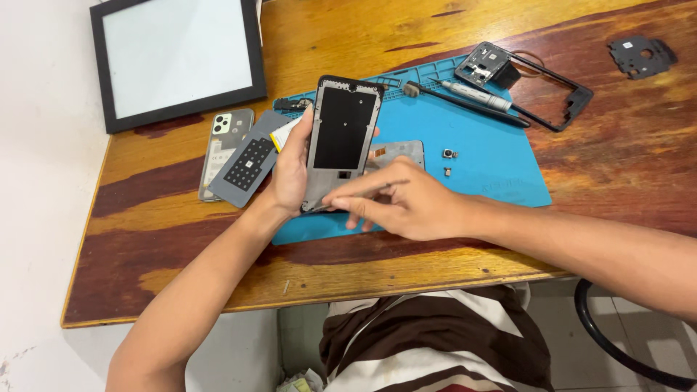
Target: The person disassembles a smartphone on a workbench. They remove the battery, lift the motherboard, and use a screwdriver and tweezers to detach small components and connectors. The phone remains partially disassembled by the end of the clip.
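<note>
Black and grey, the phone display assembly (340,141) is gripped upright by the left hand (290,170), fingers wrapped along its left edge and thumb on the near side, above the blue silicone work mat (494,170). The right hand (406,207) is not closed on anything; its index finger (363,187) is extended and pressed at the assembly's lower edge, approx. where a small cutout sits, w/ the other fingers curled loosely below. Judged from this, an inspection or prying step at the bottom edge is in hand; a light, steady fingertip push w/ the frame kept firmly clamped seems called for. Just left of the grip, a grey plate w/ a dotted black patch (250,163) and a pale phone back cover (223,149) are laid on the wooden table (145,247). Just right of the grip, partly hidden behind the assembly, a grey flat part (399,151) is seen, then two tiny components (449,154) further right. Beyond the grip, a screwdriver (475,94), a black mid-frame (552,91) and, well apart, a black-framed panel (178,54) are laid.
</note>
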